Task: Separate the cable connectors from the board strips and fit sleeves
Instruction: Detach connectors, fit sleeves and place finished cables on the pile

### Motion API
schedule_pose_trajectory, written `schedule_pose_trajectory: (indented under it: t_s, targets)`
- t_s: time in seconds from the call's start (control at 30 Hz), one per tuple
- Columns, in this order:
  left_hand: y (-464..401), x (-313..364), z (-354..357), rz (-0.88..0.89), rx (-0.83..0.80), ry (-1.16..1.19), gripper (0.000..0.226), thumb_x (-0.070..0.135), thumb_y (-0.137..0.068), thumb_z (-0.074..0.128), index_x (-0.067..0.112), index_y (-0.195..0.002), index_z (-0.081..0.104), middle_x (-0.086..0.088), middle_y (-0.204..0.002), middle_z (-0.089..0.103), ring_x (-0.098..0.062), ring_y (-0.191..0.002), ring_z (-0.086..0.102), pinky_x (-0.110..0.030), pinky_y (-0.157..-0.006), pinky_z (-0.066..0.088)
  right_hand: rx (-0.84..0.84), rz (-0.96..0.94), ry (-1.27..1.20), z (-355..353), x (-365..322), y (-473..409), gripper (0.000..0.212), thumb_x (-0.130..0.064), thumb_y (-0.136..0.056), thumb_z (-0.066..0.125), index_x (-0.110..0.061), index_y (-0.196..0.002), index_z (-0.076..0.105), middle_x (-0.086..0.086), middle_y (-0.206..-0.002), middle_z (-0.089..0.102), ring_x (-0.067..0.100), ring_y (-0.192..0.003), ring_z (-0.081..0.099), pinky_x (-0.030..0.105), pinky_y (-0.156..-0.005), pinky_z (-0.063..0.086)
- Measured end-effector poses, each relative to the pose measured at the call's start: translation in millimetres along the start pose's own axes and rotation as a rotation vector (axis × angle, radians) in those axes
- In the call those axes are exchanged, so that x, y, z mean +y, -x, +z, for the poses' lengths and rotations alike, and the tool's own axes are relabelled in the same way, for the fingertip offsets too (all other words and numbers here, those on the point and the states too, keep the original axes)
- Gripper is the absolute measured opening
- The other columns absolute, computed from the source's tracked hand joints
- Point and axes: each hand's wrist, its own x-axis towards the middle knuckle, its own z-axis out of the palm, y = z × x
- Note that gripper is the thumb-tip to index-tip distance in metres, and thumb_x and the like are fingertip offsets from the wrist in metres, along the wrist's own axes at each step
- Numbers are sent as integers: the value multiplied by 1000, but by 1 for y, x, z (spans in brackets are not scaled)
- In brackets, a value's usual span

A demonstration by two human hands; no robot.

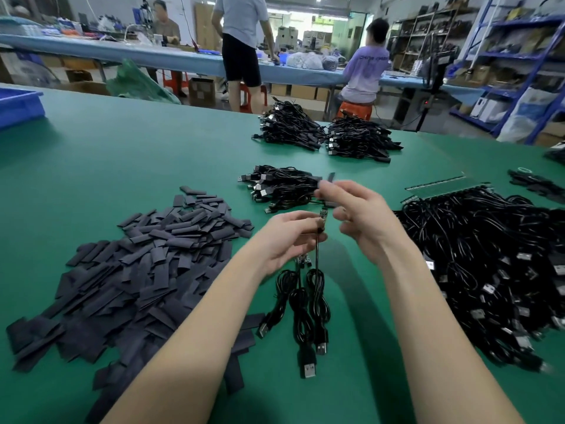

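Connector board point(323, 215) sits between my 2 hands above the green table point(122, 142), long axis near vertical, free end pointing up and away from me, cable point(316, 255) dropping straight down from its lower end. My left hand point(287, 240) pinches the cable just under the board, fingers curled round it. My right hand point(357, 215) pinches a black sleeve point(331, 177) whose upper end sticks up past the fingertips; the sleeve's lower part is hidden by the fingers and motion-blurred, so I cannot tell whether it touches the board. 3 coiled cables point(305, 307) hang from the left hand, USB plugs point(308, 366) pointing toward me, coils near the table. More small board ends below the left palm, too small to make out. Sleeve pile point(137, 270) lies left, partly covered by my left forearm. Tangled cable heap point(489, 270) right, cut off at the frame edge, board strips point(443, 183) along its far side. 3 finished bundles point(281, 188) beyond the hands. Blue bin point(18, 105) far left, cropped.
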Motion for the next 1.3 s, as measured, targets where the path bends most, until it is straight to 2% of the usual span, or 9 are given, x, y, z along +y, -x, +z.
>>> schedule_pose_trajectory:
  t_s: [0.07, 0.2, 0.33, 0.47, 0.63, 0.83, 1.0, 1.07, 1.3]
  targets:
    - [1, 2, -2, -9, -38, 38, 13, 4, -95, 65, 6, -108, 66, -5, -85, 70, -12, -72, 70, -17, -61, 54, 61, 73, -202, -15, 16, 4, 44, -42, -75, 83, -20, -113, 74, -11, -98, 76, 6, -64, 40, 14, -44, 28]
    - [0, 4, -3, -31, -95, 67, 15, 6, -93, 66, 7, -108, 66, -2, -81, 72, -11, -71, 70, -18, -62, 55, 150, 82, -333, -16, 31, 4, 49, -49, -60, 83, -21, -100, 78, -15, -95, 76, 4, -62, 37, 14, -44, 26]
    - [3, 5, 0, -42, -113, 80, 18, 8, -89, 69, 8, -107, 66, -1, -79, 72, -10, -70, 69, -18, -61, 54, 224, 62, -374, -9, 35, 2, 60, -44, -63, 86, -15, -114, 76, -13, -91, 75, 3, -53, 35, 13, -41, 27]
    - [4, 6, 0, -41, -139, 107, 28, 14, -76, 74, 10, -103, 67, -1, -78, 71, -10, -69, 69, -18, -61, 54, 234, 74, -328, -10, 37, 1, 50, -38, -74, 87, -17, -118, 76, -9, -97, 73, 3, -52, 35, 13, -43, 30]
    - [7, 7, 1, -36, -146, 105, 26, 14, -75, 73, 11, -101, 68, -1, -77, 72, -9, -67, 68, -17, -60, 54, 192, 64, -307, -11, 39, 2, 14, -33, -78, 86, -31, -91, 82, -8, -95, 67, 4, -56, 33, 16, -48, 27]
    - [11, 13, -2, -25, -184, 28, 22, 14, -76, 74, 13, -97, 67, 0, -79, 71, -9, -68, 67, -16, -60, 52, 61, 61, -332, -17, 39, 2, 37, -45, -61, 87, -28, -94, 80, -11, -101, 72, 7, -61, 31, 16, -47, 22]
    - [14, 19, -5, -12, -186, -53, 24, 17, -75, 75, 15, -97, 66, 0, -82, 72, -7, -68, 66, -16, -59, 51, -54, 74, -314, -21, 42, 3, 41, -41, -70, 82, -22, -105, 74, -10, -100, 75, 8, -62, 29, 19, -50, 20]
    - [14, 19, -5, 12, -173, -60, 21, 16, -80, 74, 14, -99, 65, -1, -85, 73, -8, -69, 66, -17, -62, 53, -51, 107, -319, -19, 42, 3, 56, -39, -69, 82, -18, -118, 68, -8, -102, 75, 8, -62, 32, 17, -48, 22]
    - [10, 16, 2, 235, -92, -380, 16, 15, -89, 76, 14, -98, 63, -5, -85, 76, -17, -81, 73, -25, -75, 57, 120, 131, -319, -24, 46, -1, 49, -36, -79, 83, -11, -120, 73, 1, -115, 77, 5, -52, 28, 16, -43, 21]
